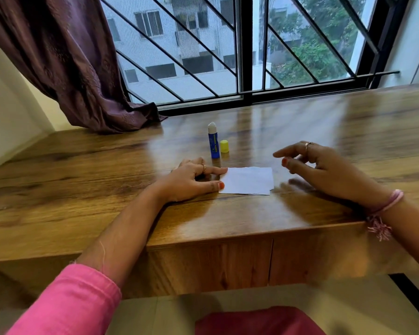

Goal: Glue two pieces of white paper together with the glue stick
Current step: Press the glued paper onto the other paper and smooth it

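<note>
White paper (248,180) lies flat on the wooden table (107,165); I cannot tell whether it is one sheet or two stacked. My left hand (191,180) rests at its left edge, with forefinger and thumb tips touching the paper. Blurred, my right hand (324,168) hovers just right of the paper, fingers loosely spread and holding nothing. Behind the paper a blue glue stick (213,140) stands upright and uncapped, its white glue showing. Its yellow cap (224,146) stands beside it on the right.
A purple curtain (82,68) drapes onto the table's back left corner. A barred window (240,49) runs along the far edge. The table's front edge (252,235) is close below the paper, with drawer fronts under it.
</note>
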The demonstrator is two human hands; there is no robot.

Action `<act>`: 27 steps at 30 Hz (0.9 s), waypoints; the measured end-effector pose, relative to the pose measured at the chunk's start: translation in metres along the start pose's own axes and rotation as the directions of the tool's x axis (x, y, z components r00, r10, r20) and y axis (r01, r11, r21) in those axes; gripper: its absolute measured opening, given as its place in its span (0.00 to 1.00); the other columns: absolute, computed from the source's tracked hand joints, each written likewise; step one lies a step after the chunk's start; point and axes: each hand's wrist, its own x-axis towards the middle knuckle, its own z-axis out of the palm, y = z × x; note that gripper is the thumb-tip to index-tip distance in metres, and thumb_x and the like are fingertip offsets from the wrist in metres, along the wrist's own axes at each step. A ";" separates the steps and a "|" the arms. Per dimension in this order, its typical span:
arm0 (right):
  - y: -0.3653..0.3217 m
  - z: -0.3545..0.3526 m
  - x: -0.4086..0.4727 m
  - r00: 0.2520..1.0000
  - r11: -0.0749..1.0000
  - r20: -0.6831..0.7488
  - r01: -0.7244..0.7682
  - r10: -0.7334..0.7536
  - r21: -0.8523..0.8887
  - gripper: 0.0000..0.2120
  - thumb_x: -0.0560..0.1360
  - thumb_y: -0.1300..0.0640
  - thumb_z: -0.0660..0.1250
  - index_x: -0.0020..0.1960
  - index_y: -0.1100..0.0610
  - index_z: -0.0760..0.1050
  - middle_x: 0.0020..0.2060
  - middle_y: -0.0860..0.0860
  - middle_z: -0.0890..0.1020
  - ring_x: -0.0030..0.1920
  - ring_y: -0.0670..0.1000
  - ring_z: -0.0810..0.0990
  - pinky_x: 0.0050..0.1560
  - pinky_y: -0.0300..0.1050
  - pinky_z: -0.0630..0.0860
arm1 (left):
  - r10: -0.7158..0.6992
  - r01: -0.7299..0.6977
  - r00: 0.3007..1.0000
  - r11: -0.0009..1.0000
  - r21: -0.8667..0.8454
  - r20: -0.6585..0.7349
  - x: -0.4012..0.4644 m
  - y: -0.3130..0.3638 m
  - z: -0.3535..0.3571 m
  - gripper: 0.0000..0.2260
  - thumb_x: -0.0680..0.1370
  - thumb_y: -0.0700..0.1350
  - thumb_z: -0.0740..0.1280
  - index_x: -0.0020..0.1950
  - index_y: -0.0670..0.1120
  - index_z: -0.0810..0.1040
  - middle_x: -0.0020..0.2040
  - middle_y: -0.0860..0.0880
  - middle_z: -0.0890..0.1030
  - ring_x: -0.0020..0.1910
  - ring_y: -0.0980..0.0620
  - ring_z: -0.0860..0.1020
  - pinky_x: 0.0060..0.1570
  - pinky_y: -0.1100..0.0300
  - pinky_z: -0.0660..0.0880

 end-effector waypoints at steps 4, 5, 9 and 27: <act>-0.006 0.006 -0.003 0.994 0.997 0.083 0.074 -0.073 -0.005 0.15 0.78 0.61 0.59 0.56 0.43 0.77 0.41 0.47 0.82 0.38 0.42 0.80 0.39 0.30 0.73 | -0.002 0.002 1.000 1.000 -0.009 -0.008 0.000 0.000 0.001 0.20 0.73 0.62 0.66 0.65 0.65 0.72 0.53 0.51 0.71 0.58 0.49 0.68 0.64 0.43 0.65; -0.009 0.007 -0.004 0.988 0.993 0.110 0.115 -0.110 -0.032 0.15 0.79 0.60 0.58 0.56 0.43 0.77 0.41 0.46 0.81 0.39 0.42 0.80 0.41 0.30 0.73 | -0.009 0.009 1.000 1.000 -0.011 -0.008 0.000 0.000 0.001 0.21 0.71 0.64 0.65 0.64 0.66 0.72 0.53 0.51 0.71 0.58 0.49 0.68 0.64 0.43 0.65; -0.012 0.015 -0.005 0.968 0.971 0.152 0.215 -0.198 -0.101 0.17 0.80 0.59 0.56 0.58 0.42 0.78 0.46 0.45 0.74 0.47 0.41 0.74 0.52 0.40 0.70 | -0.012 0.011 1.000 1.000 -0.028 -0.028 0.001 0.001 0.002 0.23 0.69 0.64 0.64 0.63 0.65 0.74 0.51 0.53 0.71 0.57 0.50 0.68 0.65 0.43 0.64; -0.021 0.032 0.007 0.947 0.852 0.232 0.302 -0.220 -0.427 0.30 0.72 0.67 0.58 0.56 0.31 0.75 0.48 0.40 0.66 0.48 0.38 0.59 0.56 0.48 0.57 | -0.022 0.021 0.999 0.999 -0.032 -0.041 0.001 0.001 0.003 0.17 0.73 0.62 0.66 0.62 0.66 0.74 0.52 0.55 0.72 0.58 0.51 0.69 0.65 0.41 0.65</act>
